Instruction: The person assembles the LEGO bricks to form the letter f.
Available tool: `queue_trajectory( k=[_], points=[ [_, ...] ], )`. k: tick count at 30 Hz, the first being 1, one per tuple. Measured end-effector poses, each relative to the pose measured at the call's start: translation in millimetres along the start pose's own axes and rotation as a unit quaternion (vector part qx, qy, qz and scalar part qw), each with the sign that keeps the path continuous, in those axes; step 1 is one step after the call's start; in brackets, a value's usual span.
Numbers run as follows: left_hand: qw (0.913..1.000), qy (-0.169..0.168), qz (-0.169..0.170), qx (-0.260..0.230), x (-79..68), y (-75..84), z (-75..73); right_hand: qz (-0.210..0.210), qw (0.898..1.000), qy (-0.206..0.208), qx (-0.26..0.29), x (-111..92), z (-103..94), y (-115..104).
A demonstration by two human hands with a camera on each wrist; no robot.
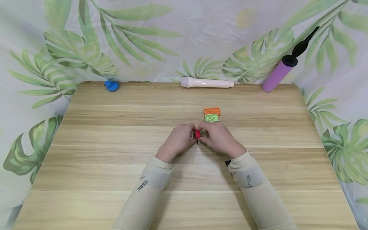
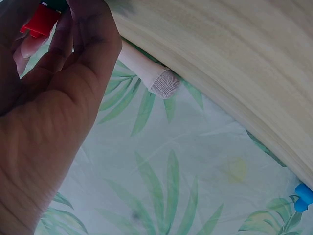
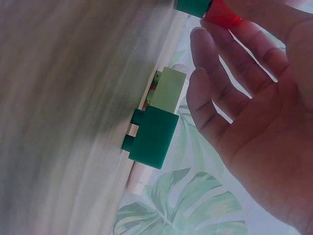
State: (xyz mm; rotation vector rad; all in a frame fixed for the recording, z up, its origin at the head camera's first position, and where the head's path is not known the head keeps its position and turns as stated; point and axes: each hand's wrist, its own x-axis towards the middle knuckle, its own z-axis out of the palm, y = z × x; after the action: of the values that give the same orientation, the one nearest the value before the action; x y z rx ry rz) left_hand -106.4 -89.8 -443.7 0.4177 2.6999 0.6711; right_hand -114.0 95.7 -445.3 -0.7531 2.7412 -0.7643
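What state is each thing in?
Red brick, pinched in right hand
Held green brick, against red brick, attachment unclear
Loose green brick, studs down
Light green brick, upside down
Orange brick, upside down
Microphone, lying sideways
Purple pump, on end
Blue duck, untouched

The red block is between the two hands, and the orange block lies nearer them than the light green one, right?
Not quite: in the head view, the orange block lies farther from the left hand and right hand than the light green block does. The red block is between the hands.
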Motion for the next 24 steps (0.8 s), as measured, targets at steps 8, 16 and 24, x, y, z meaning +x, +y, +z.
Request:
queue_trajectory(
  k=[8, 16, 24],
  points=[
    [1.0000, -0.002, -0.003, -0.005, -0.2, 0.3, -0.6, 0.007, 1.000, -0.002, 0.002, 0.6, 0.9, 0.1],
    [1.0000, -0.005, -0.002, -0.006, 0.7, 1.5, -0.3, 0.015, 1.000, -0.006, 0.002, 0.7, 0.0, 0.6],
    [1.0000, -0.003, -0.001, -0.007, 0.2, 0.3, 0.4, 0.002, 1.000, -0.006, -0.001, 2.2, 1.1, 2.0]
  ],
)
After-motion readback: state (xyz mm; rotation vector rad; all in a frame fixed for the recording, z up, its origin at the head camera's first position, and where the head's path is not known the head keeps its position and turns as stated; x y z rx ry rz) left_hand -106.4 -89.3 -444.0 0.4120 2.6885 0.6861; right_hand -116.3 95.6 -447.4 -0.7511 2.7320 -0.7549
